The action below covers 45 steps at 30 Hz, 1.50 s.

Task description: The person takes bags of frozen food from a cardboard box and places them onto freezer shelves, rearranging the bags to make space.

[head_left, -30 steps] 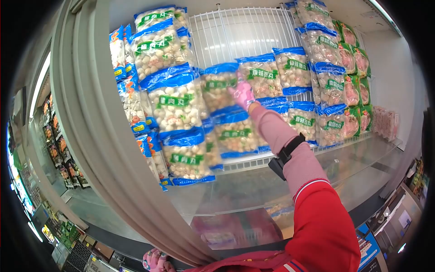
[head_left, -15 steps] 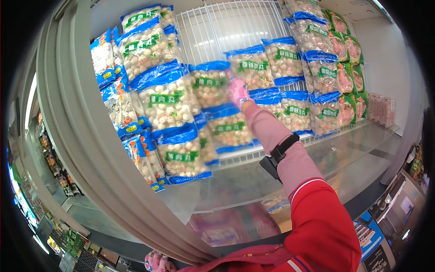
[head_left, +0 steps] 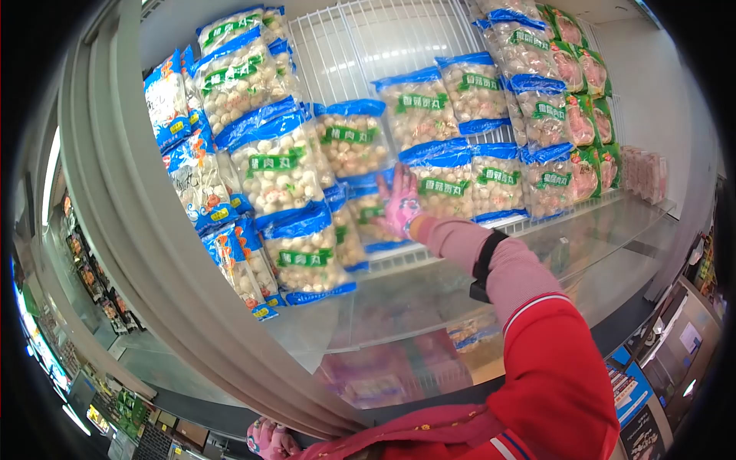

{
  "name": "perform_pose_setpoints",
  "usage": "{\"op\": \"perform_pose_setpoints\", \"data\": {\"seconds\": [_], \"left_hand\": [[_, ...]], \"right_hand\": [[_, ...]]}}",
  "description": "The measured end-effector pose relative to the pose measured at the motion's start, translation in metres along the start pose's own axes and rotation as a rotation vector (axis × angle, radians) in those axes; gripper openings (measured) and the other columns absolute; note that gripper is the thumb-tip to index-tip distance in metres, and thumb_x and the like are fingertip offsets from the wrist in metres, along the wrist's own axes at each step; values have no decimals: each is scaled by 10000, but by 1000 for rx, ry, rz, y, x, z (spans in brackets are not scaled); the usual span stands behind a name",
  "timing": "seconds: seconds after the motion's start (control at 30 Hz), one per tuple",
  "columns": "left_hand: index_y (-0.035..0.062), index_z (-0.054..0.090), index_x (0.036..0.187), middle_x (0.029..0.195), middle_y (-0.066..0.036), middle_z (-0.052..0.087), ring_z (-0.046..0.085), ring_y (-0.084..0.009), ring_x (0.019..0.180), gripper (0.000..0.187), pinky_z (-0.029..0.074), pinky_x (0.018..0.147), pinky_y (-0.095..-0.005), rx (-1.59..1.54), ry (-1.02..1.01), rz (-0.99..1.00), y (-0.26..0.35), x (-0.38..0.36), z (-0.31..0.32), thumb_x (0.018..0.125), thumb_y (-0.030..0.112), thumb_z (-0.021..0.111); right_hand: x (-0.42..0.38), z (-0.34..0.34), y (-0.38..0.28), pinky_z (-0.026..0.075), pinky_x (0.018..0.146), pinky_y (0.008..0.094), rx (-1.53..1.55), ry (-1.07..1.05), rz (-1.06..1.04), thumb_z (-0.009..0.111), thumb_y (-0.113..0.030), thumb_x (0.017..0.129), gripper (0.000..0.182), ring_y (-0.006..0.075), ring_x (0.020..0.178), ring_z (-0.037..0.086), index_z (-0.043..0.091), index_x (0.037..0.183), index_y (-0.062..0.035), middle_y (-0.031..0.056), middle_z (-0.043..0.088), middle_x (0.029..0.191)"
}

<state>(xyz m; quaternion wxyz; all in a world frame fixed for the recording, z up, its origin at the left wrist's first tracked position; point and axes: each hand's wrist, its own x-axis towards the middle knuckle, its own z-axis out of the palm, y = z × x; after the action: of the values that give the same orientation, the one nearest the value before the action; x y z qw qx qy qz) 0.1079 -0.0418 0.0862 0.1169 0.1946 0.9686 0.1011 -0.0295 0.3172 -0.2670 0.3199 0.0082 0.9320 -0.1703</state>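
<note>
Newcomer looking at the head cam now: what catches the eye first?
Probably the bright red sleeve at lower right, leading to the pink-gloved right hand, fingers spread in front of a blue-topped bag low mid-shelf. Next, the stacked bags with green labels left of it, and the thick grey frame sweeping down the left side.

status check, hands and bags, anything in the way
Right hand open, spread over a lower-row bag, contact unclear. Left hand near grey post's lower end, grip unclear. Bag partly hidden by right hand; no other obstruction seen.
</note>
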Motion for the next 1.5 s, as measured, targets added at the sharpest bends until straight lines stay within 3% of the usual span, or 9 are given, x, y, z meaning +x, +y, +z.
{"op": "perform_pose_setpoints", "data": {"seconds": [0.3,0.4,0.67,0.87,1.17,1.27,1.43,1.47,1.5], "left_hand": [[76,635,723,804,-107,649,613,-270,712,98,443,656,-373,20,110,88,-19,-12,15,679,158,606],[85,644,779,851,-111,644,613,-280,768,125,450,685,-390,10,22,69,-14,-5,7,695,172,612],[90,614,1069,1067,-134,611,610,-293,954,321,487,738,-424,-15,-313,121,-17,-6,-16,767,192,651],[73,628,787,830,-122,643,612,-264,717,139,451,638,-374,-46,205,156,-29,-20,24,753,203,591],[24,635,762,763,-138,656,621,-254,657,500,469,597,-353,-105,317,96,-12,-16,20,942,390,345],[13,641,792,789,-154,654,624,-269,700,252,490,632,-341,-148,297,164,-25,-20,20,897,181,485],[-18,633,942,997,-203,629,608,-319,946,228,477,846,-397,-95,0,102,-111,-17,26,892,176,522],[-17,622,968,1018,-206,620,599,-322,963,237,466,860,-403,-53,-7,90,-112,-10,25,891,185,524],[-15,612,995,1040,-208,611,591,-325,980,249,454,874,-409,12,38,108,-97,-5,18,891,194,527]], "right_hand": [[34,-61,-37,37,1078,630,-29,-299,236,473,-543,856,867,501,1371,23,102,1479,-69,327,-8,1484],[59,-58,-44,25,1096,618,2,327,-218,466,-425,898,682,393,1398,110,215,1466,-142,218,111,1514],[98,-61,6,75,1097,626,-306,87,-471,642,-412,791,862,236,1421,119,170,1476,-188,45,80,1552],[108,-77,1,118,1081,656,-358,0,-481,681,-356,756,921,229,1423,97,139,1480,-178,28,48,1555],[-95,-286,67,492,674,371,111,-151,-344,525,-305,855,265,240,651,611,663,921,-89,74,648,791],[-272,-333,82,470,648,192,200,826,-611,548,-105,888,225,107,789,589,595,1103,-58,29,626,928],[-524,-237,94,519,810,292,679,1897,147,547,-132,927,281,192,877,635,576,1170,7,121,653,1002],[-581,-141,178,481,776,226,1407,1779,-651,570,-120,879,255,146,903,617,601,1069,47,67,644,1011],[-598,-93,177,478,792,242,1020,1946,19,575,-147,875,243,148,875,619,623,1034,30,63,655,960]]}}
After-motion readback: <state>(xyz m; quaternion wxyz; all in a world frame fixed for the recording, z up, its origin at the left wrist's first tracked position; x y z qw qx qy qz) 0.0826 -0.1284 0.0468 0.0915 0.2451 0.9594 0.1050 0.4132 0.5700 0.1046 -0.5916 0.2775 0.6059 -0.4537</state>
